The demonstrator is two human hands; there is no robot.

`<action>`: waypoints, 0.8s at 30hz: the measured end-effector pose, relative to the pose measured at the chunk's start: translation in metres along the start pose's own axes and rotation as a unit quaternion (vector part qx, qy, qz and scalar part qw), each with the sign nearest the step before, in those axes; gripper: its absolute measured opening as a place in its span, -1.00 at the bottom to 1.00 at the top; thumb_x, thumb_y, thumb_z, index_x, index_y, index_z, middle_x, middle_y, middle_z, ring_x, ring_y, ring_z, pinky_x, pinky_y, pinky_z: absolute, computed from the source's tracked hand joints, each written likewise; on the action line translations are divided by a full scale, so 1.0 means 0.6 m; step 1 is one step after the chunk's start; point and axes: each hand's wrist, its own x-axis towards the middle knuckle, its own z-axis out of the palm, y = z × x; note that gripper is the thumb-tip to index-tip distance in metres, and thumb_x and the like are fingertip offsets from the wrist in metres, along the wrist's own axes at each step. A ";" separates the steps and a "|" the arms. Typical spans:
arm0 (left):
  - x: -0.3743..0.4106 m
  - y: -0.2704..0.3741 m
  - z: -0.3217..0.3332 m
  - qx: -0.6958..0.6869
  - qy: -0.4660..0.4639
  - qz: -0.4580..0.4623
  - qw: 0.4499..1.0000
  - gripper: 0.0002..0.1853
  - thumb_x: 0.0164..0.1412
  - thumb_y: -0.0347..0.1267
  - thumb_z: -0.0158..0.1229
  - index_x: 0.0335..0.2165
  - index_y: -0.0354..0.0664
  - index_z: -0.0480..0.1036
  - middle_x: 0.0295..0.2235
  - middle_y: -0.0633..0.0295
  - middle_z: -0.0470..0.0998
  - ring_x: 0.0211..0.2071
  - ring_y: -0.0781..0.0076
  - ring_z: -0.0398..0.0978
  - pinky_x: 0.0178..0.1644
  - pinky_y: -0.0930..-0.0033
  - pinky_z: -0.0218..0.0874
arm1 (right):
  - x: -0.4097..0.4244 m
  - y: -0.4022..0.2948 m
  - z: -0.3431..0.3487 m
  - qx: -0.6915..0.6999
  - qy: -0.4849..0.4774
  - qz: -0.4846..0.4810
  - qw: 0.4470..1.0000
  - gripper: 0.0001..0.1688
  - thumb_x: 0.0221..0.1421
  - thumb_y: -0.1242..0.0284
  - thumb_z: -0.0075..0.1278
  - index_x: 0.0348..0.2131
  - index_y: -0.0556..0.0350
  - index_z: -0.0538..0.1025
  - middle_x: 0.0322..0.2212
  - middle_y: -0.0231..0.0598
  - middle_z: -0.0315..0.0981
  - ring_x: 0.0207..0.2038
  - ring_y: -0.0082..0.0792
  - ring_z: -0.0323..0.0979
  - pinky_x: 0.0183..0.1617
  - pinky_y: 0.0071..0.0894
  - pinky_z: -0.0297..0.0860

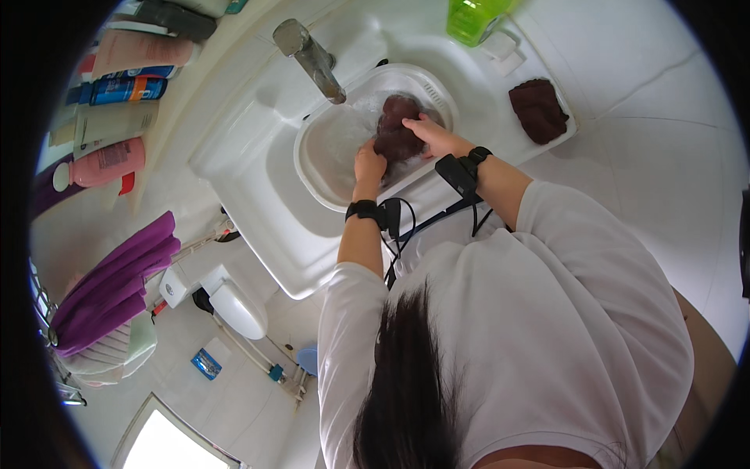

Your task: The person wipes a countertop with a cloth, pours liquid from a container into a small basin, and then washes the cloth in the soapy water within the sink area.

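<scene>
A wet dark brown cloth (pixel 400 143) lies partly under water in a white plastic basin (pixel 304 153), which stands in the white washbasin (pixel 258 231). My left hand (pixel 370 163) grips the cloth's near left edge, its fingertips partly hidden by cloth and water. On the cloth's right side, my right hand (pixel 435 136) holds it between the thumb on top and fingers underneath. The chrome faucet (pixel 316 64) reaches over the basin's back rim. A second brown cloth (pixel 538 111), folded, lies on the right end of the washbasin's ledge.
A green bottle (pixel 473 20) and a white soap bar or small box (pixel 503 53) stand at the back right. Tubes and bottles, one of them pink (pixel 111 163), line a shelf at left. A purple towel (pixel 120 287) hangs beyond, near a white toilet (pixel 237 305).
</scene>
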 end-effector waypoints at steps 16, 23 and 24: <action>-0.046 -0.021 -0.095 0.038 0.214 0.105 0.970 -0.75 0.15 -0.26 0.05 -0.38 -0.27 0.44 -0.31 0.00 0.43 -0.27 -0.07 0.37 -0.19 0.07 0.22 | -0.006 0.002 0.096 0.069 -0.053 -0.123 0.989 -0.63 0.14 0.16 -0.04 -0.31 0.12 0.45 -0.43 -0.33 0.46 -0.40 -0.45 0.40 -0.34 -0.38 0.37; -0.176 -0.010 -0.133 -0.112 0.122 0.049 0.985 -0.74 0.11 -0.40 0.13 -0.19 -0.24 0.42 -0.07 0.03 0.40 -0.09 0.06 0.38 -0.10 0.20 0.28 | 0.011 0.042 0.082 -0.037 -0.131 -0.147 0.980 -0.56 -0.01 0.21 0.15 -0.29 0.22 0.47 -0.37 -0.22 0.48 -0.39 -0.45 0.42 -0.34 -0.45 0.36; -0.203 0.001 -0.149 -0.137 0.138 0.054 0.979 -0.71 0.11 -0.43 0.13 -0.16 -0.23 0.41 -0.02 0.04 0.38 -0.07 0.09 0.39 -0.08 0.22 0.29 | 0.010 0.042 0.086 -0.044 -0.116 -0.147 0.981 -0.59 -0.04 0.24 0.18 -0.32 0.22 0.48 -0.40 -0.22 0.49 -0.42 -0.47 0.42 -0.36 -0.47 0.35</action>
